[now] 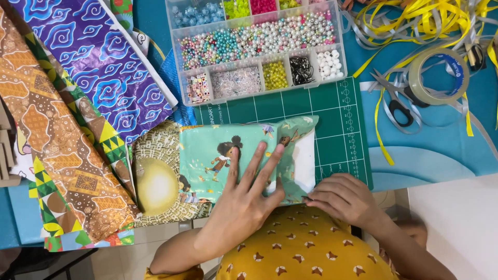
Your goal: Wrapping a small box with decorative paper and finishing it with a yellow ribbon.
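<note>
The left hand [244, 199] lies flat and open, fingers spread, pressing down on a parcel wrapped in mint-green illustrated paper [228, 155] at the lower middle of the frame; its grip closes on nothing. The right hand [342, 199] sits at the parcel's lower right corner, fingers curled and pinching the paper's edge; what exactly lies under the fingertips I cannot tell. The work looks to be at the folding of the right end flap, where a white inner face [306, 163] still shows. The next move likely calls for a firm crease while the flat hand keeps the parcel from sliding.

The paper looks smooth and slightly glossy, with soft wrinkles. It rests on a green gridded cutting mat [342, 129]. Above, a clear plastic compartment box [257, 46] holds round pastel beads. To the upper right lie a roll of clear tape [438, 78], black-handled scissors [397, 103] and tangled yellow and silver ribbon [415, 21]. At left, patterned sheets [78, 103] overlap on the desk [441, 161].
</note>
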